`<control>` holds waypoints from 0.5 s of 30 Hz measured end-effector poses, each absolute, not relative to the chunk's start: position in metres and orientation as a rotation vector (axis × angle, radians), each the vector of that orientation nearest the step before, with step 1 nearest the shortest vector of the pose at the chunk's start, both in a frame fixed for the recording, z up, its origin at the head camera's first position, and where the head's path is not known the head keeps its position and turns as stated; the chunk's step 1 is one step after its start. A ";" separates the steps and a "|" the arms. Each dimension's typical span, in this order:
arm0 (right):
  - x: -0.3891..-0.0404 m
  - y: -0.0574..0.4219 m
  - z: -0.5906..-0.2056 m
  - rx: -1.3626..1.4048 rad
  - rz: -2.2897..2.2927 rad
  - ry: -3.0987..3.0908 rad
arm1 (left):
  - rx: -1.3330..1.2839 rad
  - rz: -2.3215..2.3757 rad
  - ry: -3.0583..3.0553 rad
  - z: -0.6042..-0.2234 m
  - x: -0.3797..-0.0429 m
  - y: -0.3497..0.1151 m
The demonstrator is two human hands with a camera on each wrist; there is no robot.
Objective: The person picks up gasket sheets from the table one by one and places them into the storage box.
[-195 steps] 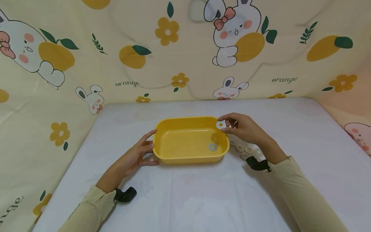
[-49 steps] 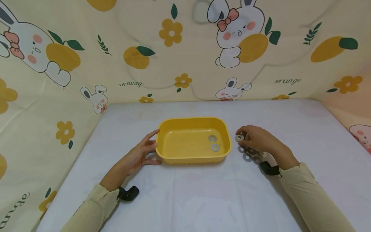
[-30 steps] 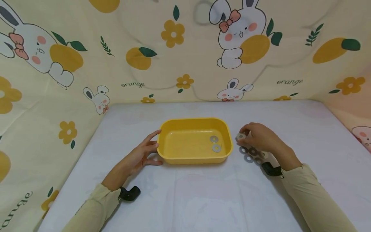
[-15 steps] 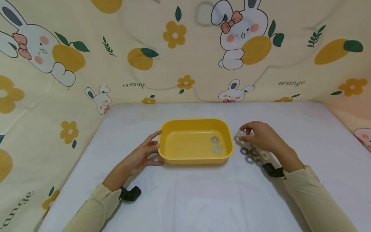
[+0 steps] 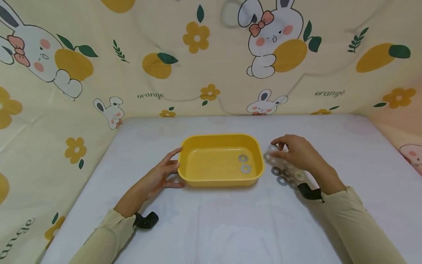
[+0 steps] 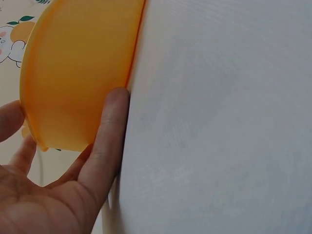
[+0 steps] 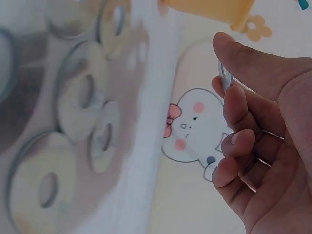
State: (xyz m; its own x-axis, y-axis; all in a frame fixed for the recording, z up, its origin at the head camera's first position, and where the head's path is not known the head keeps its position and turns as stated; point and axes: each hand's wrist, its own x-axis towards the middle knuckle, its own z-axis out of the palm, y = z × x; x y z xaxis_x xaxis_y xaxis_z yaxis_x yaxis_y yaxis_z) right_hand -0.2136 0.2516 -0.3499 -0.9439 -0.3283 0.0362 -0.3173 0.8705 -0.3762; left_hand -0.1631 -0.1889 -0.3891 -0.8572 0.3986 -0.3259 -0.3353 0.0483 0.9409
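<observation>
A yellow plastic tray (image 5: pixel 211 182) sits mid-table, with two flat grey washers (image 5: pixel 240 158) lying inside near its right end. My left hand (image 5: pixel 156 179) rests against the tray's left end, fingers extended at the rim and the thumb along the base, as the left wrist view shows. To the right of the tray, my right hand (image 5: pixel 300 152) pinches a single washer (image 7: pixel 227 82) between thumb and forefinger, raised over the table. Below that hand lie several loose washers (image 5: pixel 295 176) in a cluster, partly covered by the hand and wrist.
White cloth (image 5: pixel 211 227) covers the table. Behind and beside it hangs a cream curtain (image 5: pixel 178 80) printed with rabbits and oranges. A black wrist camera (image 5: pixel 146 220) is strapped to the left wrist, another camera (image 5: pixel 310 191) to the right one.
A second washer has come into the tray since the oldest frame. My right hand went back to the cluster, took another washer and lifted it slightly. The left hand stayed at the tray.
</observation>
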 end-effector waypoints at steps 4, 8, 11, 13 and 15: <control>-0.214 0.246 -0.347 -0.549 -0.594 3.027 | 0.060 1.860 1.811 -0.390 -0.162 -0.191; -0.213 0.239 -0.338 -0.534 -0.581 3.026 | 0.064 1.862 1.807 -0.391 -0.161 -0.192; -0.213 0.238 -0.331 -0.513 -0.577 3.038 | 0.075 1.867 1.803 -0.391 -0.162 -0.191; -0.214 0.237 -0.328 -0.526 -0.579 3.046 | 0.079 1.869 1.803 -0.391 -0.163 -0.190; -0.214 0.235 -0.327 -0.555 -0.582 3.052 | 0.080 1.868 1.806 -0.391 -0.164 -0.190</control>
